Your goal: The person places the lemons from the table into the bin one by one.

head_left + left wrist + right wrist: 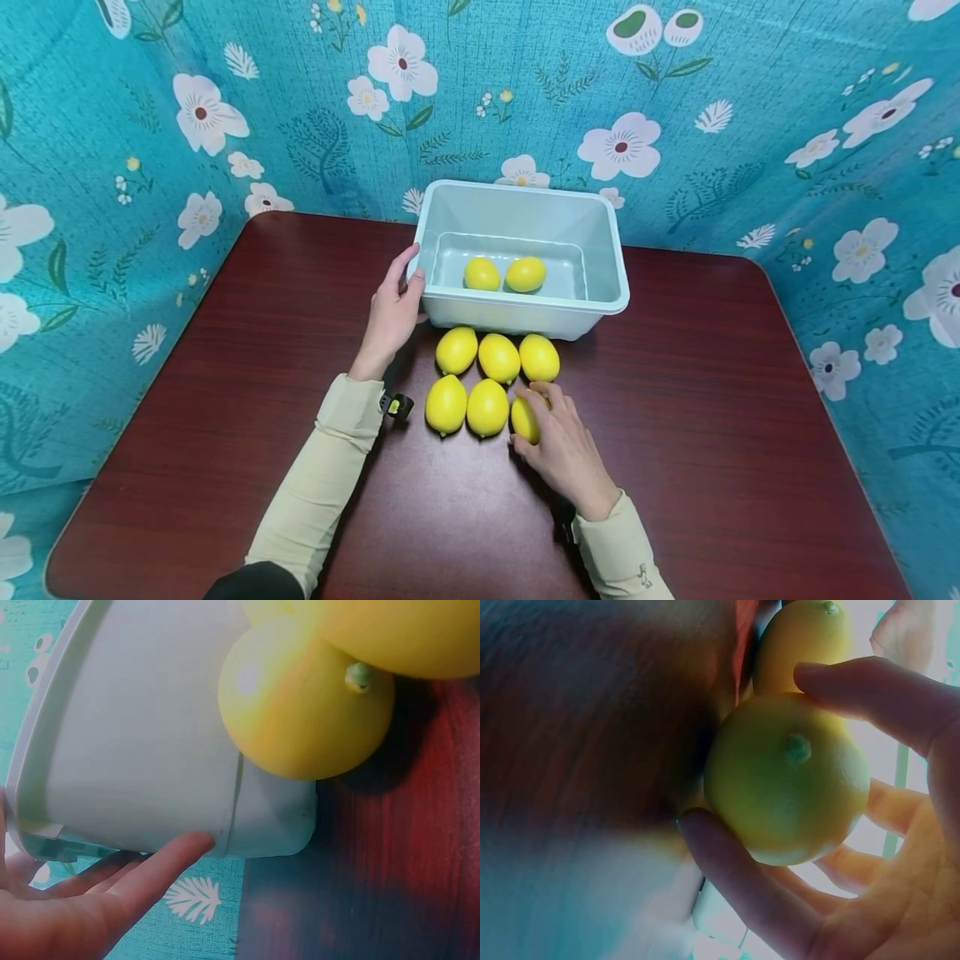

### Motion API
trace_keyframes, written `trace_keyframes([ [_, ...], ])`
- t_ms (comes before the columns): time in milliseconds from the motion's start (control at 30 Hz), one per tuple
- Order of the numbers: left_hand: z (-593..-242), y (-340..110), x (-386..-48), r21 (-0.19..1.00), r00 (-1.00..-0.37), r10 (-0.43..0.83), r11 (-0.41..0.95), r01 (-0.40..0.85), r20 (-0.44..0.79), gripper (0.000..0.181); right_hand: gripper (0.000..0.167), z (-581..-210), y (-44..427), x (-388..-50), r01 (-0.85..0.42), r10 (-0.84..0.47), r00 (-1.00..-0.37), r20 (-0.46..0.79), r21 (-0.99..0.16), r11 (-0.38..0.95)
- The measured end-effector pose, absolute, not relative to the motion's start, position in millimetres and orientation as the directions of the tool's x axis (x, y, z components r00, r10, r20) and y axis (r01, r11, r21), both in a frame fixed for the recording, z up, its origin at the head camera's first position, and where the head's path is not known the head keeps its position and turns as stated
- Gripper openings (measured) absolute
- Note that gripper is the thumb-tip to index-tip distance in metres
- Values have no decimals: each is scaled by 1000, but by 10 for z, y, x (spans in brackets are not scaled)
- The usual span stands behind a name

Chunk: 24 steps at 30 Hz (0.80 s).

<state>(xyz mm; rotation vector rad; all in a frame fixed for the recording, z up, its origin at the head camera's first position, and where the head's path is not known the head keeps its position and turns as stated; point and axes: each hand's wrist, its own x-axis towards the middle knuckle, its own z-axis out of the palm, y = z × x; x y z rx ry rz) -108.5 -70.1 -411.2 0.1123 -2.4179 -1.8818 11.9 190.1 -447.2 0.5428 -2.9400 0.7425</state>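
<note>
A pale blue bin (517, 315) stands at the table's back with two lemons (526, 274) inside. The left hand (392, 321) is against its left end; in the left wrist view, the hand's fingers (161, 871) lie fairly straight along the outer wall of the bin (142, 735). Before the bin are two rows of three lemons (487, 407). At the front row's right end, the right hand (566, 446) grips a lemon (525, 419). The right wrist view has that lemon (787, 780) between thumb and fingers of the right hand (885, 900), beside another lemon (802, 645).
A dark red-brown table (697, 417) lies under everything. Blue flowered cloth (480, 100) hangs behind the table and at both sides, close behind the bin. A small black device (396, 407) is at the left wrist, beside the front row's left end.
</note>
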Motion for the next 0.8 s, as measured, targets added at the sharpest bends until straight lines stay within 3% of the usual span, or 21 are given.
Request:
trace_keyframes([
  [800,-4119,-698,-1080,969,-995,-103,248,-16,9,46,61,-4490,1902,125,-360,-322,-933,161,-455,814],
])
